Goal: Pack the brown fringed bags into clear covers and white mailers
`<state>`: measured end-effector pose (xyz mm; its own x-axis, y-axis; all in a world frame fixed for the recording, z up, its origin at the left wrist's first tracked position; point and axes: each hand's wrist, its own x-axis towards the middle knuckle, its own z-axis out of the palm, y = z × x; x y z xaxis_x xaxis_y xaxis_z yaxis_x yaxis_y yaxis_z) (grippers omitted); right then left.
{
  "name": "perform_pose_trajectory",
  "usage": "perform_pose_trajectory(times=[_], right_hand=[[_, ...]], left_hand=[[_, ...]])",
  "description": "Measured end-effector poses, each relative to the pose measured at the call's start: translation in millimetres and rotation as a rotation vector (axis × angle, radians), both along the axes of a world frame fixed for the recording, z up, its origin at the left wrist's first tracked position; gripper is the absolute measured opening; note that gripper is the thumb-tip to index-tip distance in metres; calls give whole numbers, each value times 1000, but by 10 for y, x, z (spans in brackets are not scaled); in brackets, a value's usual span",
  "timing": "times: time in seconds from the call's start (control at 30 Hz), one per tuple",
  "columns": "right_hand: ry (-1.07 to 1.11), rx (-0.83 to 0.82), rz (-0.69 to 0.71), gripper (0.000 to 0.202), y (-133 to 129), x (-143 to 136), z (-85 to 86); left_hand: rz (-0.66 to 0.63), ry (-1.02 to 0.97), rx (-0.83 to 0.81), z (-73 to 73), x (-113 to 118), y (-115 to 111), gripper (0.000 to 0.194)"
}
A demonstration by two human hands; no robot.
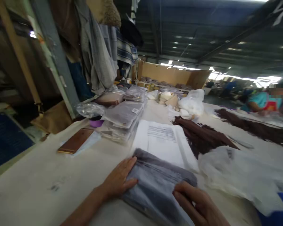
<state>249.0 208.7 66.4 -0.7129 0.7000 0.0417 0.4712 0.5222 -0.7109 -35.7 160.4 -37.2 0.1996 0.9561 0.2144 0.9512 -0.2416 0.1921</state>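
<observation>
A dark grey folded garment in a clear plastic bag (155, 179) lies at the near middle of the table. My left hand (118, 179) rests against its left edge, fingers stretched out and thumb on the plastic. Over the bag's right side, my right hand (200, 201) has its fingers curled and pressed together; whatever they may pinch is too blurred to make out. Just beyond the garment lies a stack of white plastic bags (160, 138) with printed text, partly under the garment's far edge.
Bagged garments (122, 114) are stacked at left, near a brown phone (76, 141). Brown fabric pieces (202, 135) and a crumpled clear bag (240, 172) lie at right. Clothes (96, 56) hang beside a metal post (54, 59). A co-worker (266, 102) is far right.
</observation>
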Motion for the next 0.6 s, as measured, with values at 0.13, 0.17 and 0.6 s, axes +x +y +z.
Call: perform_pose_trajectory(times=[0.13, 0.17, 0.6], right_hand=[[-117, -6, 190, 25, 315, -777, 126], [-164, -7, 218, 24, 387, -922, 104], [-769, 80, 155, 12, 780, -1702, -270]], left_hand=[[47, -155, -84, 27, 60, -21, 73], [50, -188, -108, 31, 63, -30, 74], [62, -335, -305, 89, 59, -2, 85]])
